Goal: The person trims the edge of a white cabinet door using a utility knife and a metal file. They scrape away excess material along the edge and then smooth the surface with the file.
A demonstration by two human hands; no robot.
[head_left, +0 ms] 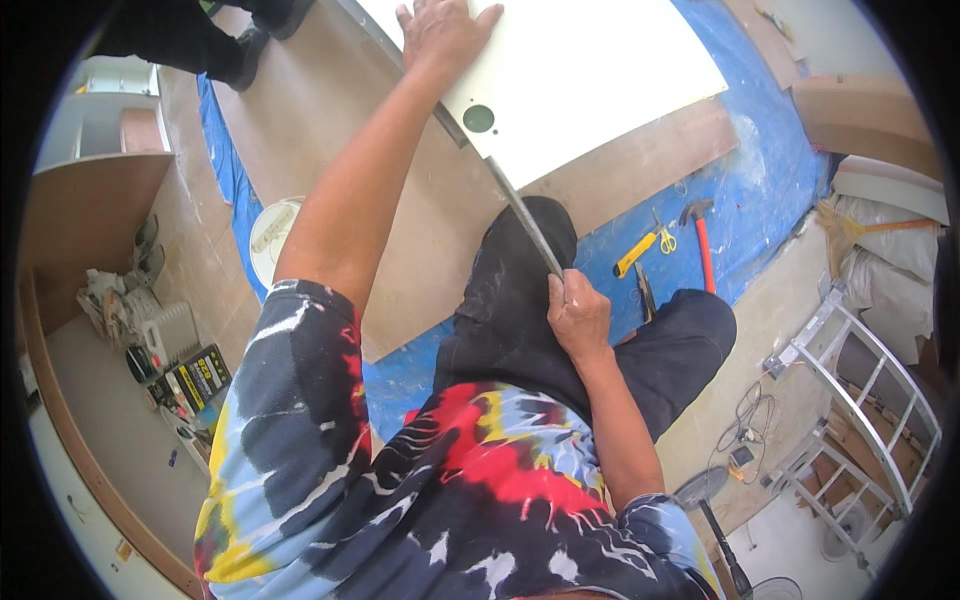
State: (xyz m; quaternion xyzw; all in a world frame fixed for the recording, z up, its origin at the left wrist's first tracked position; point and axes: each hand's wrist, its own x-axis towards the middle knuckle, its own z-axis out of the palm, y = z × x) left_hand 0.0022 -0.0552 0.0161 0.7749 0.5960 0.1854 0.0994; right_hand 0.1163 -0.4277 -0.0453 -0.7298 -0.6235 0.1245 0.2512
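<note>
Head view: left hand (440, 32) flat, open, pressing white board (590, 75) near its left edge; right hand (577, 312) clenched around metal strip (525, 218) along that edge.

White panel (590, 70) cut off by top edge; far end not seen. Left hand (440, 30) fingertips run out of frame at top. Right hand (578, 315) wraps the end of the metal strip (525, 225), so that end is hidden. Second person at top left: only dark trousers and shoe (245, 50) show, rest cut off. Small items on the shelf (170, 370) too small and blurred to identify. Fan (705, 490) partly cut by bottom edge.
</note>
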